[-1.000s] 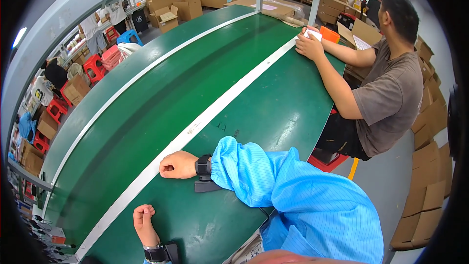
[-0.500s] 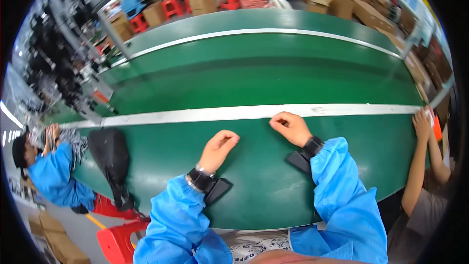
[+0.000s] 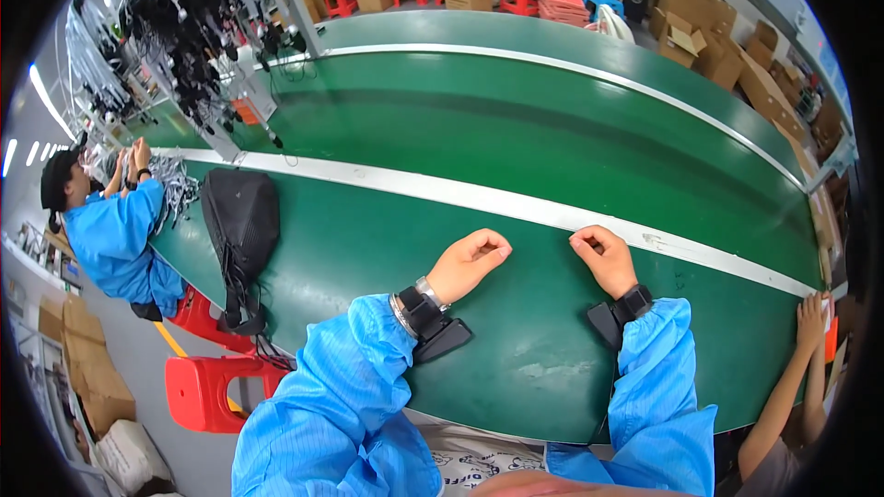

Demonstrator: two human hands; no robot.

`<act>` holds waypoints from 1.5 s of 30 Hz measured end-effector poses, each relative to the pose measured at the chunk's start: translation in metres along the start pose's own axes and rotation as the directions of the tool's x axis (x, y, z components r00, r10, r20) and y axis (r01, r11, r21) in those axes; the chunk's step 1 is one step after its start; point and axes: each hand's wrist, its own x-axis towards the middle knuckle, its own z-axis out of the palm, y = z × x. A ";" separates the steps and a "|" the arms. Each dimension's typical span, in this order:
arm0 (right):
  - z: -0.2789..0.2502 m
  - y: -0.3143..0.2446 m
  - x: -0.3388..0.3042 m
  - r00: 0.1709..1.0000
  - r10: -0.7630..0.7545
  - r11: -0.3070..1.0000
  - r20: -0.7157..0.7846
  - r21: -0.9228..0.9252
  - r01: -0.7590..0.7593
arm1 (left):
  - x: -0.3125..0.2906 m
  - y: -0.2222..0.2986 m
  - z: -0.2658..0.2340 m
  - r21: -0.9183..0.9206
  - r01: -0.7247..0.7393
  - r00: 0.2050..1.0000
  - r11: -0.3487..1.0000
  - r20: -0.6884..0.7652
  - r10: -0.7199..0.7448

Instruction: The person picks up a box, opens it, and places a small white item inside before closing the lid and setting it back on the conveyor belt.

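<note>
Above the near part of the green work table (image 3: 368,248), my left hand (image 3: 468,267) is closed, its fingers curled in and the thumb resting along them. My right hand (image 3: 606,260) is closed in much the same way, a short gap to the right, close to the white strip (image 3: 516,204) that runs across the table. Nothing shows in either hand. Both wrists carry a black strap with a dark box-shaped device, and blue sleeves cover my forearms. Whether my hands touch the tabletop, I cannot tell.
A black bag (image 3: 241,221) lies on the table's left part. Beyond it a person in blue (image 3: 115,230) handles grey cables (image 3: 173,179). Dark cables (image 3: 198,28) hang at upper left. Red stools (image 3: 198,394) stand at lower left. Another person's hands (image 3: 810,320) rest at the right edge.
The whole view has swung to the left, bringing in more of the hanging cables and the person on the left. Both my hands stay closed, about the same distance apart.
</note>
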 end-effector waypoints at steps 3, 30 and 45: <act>-0.001 0.000 0.000 1.000 0.008 1.000 0.008 -0.005 -0.008 | 0.001 0.004 0.000 -0.023 0.013 1.000 1.000 0.000 -0.013; -0.001 -0.003 0.005 0.999 0.053 0.992 0.009 0.118 -0.053 | 0.006 0.019 -0.021 -0.140 0.232 0.973 0.963 0.049 -0.227; 0.003 -0.004 0.001 0.997 0.062 0.997 0.036 0.047 -0.064 | 0.000 0.017 -0.027 0.013 0.109 0.990 0.994 0.084 -0.110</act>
